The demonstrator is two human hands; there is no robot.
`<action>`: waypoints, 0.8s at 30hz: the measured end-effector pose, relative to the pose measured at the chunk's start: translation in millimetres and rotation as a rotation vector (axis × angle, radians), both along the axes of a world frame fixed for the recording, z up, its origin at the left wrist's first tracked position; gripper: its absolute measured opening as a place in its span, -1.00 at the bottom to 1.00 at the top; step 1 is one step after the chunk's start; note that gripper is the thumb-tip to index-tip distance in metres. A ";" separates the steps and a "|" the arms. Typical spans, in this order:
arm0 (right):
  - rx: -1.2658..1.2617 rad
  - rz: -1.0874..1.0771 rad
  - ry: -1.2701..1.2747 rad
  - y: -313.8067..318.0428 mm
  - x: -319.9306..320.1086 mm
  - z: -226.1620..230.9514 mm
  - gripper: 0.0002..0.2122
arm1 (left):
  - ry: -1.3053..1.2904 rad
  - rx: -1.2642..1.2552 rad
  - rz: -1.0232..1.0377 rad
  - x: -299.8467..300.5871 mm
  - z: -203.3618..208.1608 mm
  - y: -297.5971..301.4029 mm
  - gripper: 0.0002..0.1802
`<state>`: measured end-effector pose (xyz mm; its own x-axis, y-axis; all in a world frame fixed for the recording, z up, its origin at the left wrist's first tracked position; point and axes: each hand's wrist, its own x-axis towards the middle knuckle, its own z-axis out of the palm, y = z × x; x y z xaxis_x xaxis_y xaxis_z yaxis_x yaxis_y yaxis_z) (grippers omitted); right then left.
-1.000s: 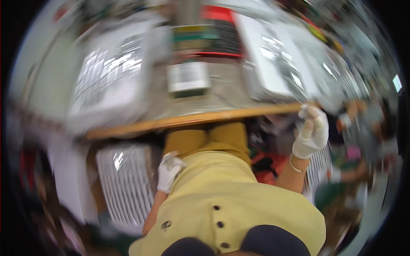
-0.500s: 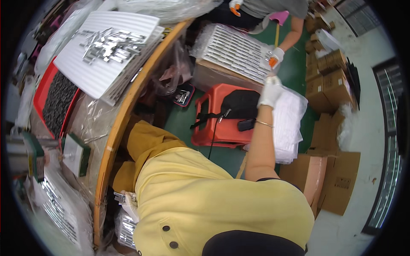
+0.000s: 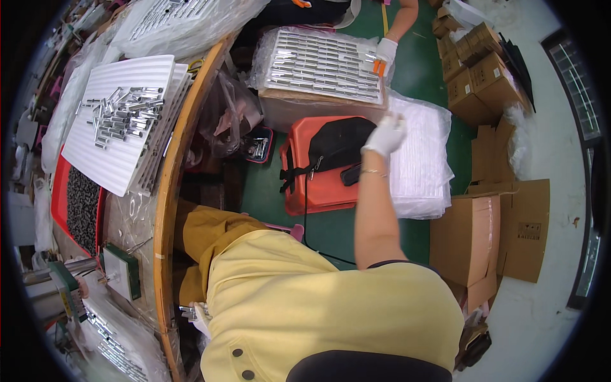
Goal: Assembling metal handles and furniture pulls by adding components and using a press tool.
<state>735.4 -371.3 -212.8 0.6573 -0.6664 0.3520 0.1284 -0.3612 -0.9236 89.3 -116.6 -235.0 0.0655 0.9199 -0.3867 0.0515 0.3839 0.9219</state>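
Observation:
My right hand [image 3: 386, 135], in a white glove, reaches forward over the near-left part of a stack of white sheets [image 3: 420, 169] in clear plastic. Its fingers are curled closed; what they hold, if anything, is hidden. Low at the left, beside the yellow clothing, my gloved left hand [image 3: 202, 318] shows only in part, closed on a few shiny metal tubes [image 3: 188, 312]. Past the right hand, a white tray [image 3: 270, 81] with rows of metal tubes lies on a box. A co-worker's gloved hand [image 3: 386, 51] with orange fingertips touches the tray's right end.
An orange stool [image 3: 318, 200] carries a black bag [image 3: 344, 143] and a phone [image 3: 351, 174]. On the left workbench [image 3: 167, 235], loose tubes [image 3: 124, 114] lie on ridged white trays [image 3: 153, 67], near a red tray [image 3: 58, 197] of dark small parts. Cardboard boxes [image 3: 464, 239] stand at the right.
My right hand has drawn back from the co-worker's hand, toward me. The view has shifted, and the co-worker's hand now rests at the tray's right end.

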 end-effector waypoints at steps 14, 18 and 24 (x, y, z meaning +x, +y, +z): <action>-0.531 0.040 0.983 -164.5 -51.6 -167.3 -0.62 | 0.059 0.065 0.109 44.7 31.2 -12.4 -0.76; -0.385 -0.015 0.896 -140.8 -43.2 -102.3 -0.71 | -0.073 0.030 0.117 31.3 18.0 -12.8 -0.78; -0.099 -0.200 0.770 -118.2 -20.4 -24.8 -0.67 | -0.008 0.072 0.035 46.2 32.1 -8.7 -0.80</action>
